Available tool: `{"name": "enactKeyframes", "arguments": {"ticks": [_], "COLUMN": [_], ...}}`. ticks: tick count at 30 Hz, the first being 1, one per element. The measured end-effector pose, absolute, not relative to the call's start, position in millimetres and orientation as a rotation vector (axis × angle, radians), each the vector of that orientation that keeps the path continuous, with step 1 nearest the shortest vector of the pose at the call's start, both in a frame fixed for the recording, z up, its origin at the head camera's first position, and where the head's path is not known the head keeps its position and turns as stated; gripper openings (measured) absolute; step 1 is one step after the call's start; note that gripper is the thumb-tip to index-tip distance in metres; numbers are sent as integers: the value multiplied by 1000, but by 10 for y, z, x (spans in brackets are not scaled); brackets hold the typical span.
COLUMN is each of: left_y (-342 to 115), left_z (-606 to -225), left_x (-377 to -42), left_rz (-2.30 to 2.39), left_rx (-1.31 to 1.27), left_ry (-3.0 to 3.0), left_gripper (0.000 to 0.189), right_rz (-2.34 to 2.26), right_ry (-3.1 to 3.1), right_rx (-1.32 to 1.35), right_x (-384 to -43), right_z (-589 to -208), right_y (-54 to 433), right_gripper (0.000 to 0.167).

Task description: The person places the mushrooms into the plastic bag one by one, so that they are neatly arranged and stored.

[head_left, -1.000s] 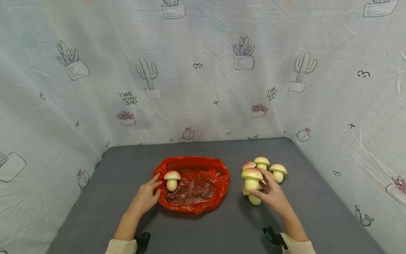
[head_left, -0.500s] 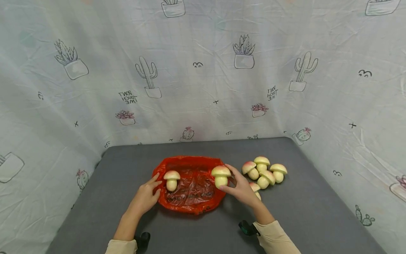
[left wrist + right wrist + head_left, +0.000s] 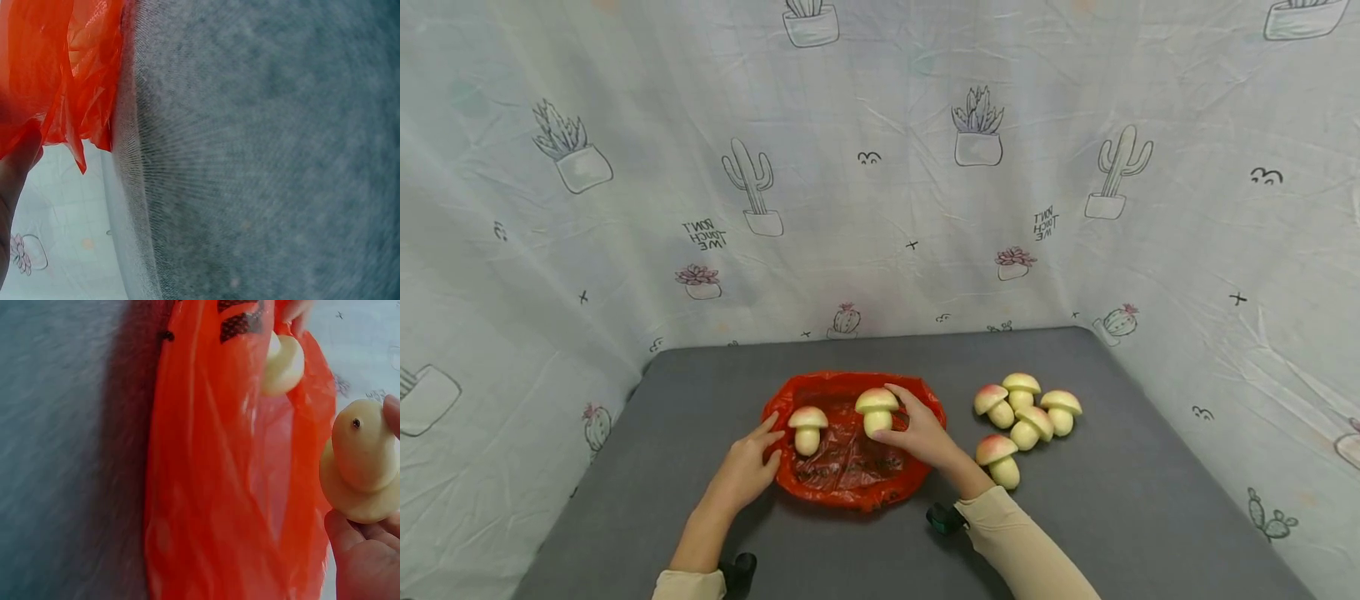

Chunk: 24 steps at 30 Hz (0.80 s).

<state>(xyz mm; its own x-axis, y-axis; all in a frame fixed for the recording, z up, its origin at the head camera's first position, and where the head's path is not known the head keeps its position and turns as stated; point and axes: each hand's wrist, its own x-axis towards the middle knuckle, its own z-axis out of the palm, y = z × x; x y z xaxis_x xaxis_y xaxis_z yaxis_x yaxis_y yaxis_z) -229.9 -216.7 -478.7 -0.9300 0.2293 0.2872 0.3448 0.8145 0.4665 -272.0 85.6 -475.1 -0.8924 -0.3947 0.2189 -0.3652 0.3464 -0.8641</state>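
Note:
A red plastic bag (image 3: 865,497) stands with its mouth spread wide on the grey table. My left hand (image 3: 741,471) holds the bag's left rim; in the left wrist view one finger (image 3: 22,150) presses against the red plastic. Inside, near that hand, a toy mushroom (image 3: 808,429) stands upright. My right hand (image 3: 925,433) grips a second toy mushroom (image 3: 876,410), with a pinkish-yellow cap, above the inside of the bag. The right wrist view shows the stem end of this held mushroom (image 3: 362,450) between thumb and fingers.
Several more toy mushrooms (image 3: 1030,427) lie in a cluster right of the bag, and one (image 3: 998,460) lies nearer. A pale curtain (image 3: 880,183) with cactus drawings hangs behind and beside the grey table (image 3: 857,558).
My right hand has carried the mushroom leftward from the cluster, over the bag's right rim, to above its inside. The left hand has stayed at the bag's left rim.

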Motion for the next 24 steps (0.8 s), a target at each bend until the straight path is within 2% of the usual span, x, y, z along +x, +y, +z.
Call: {"name": "enactKeyframes", "arguments": {"ticks": [16, 24], "left_y": [-2151, -2144], "left_z": [-4775, -4777], "left_x": [-2274, -2284], "left_rz": [-763, -726], "left_rx": [-405, -422], "left_ry": [-2833, -2814], "left_gripper": [35, 34], "right_rz": [-1407, -1327], "right_ry": [2553, 2626], "right_rx": [-655, -642], "right_x": [-2988, -3068], "right_z": [-4820, -4882], "right_y": [338, 236], "right_gripper": [83, 81]}}
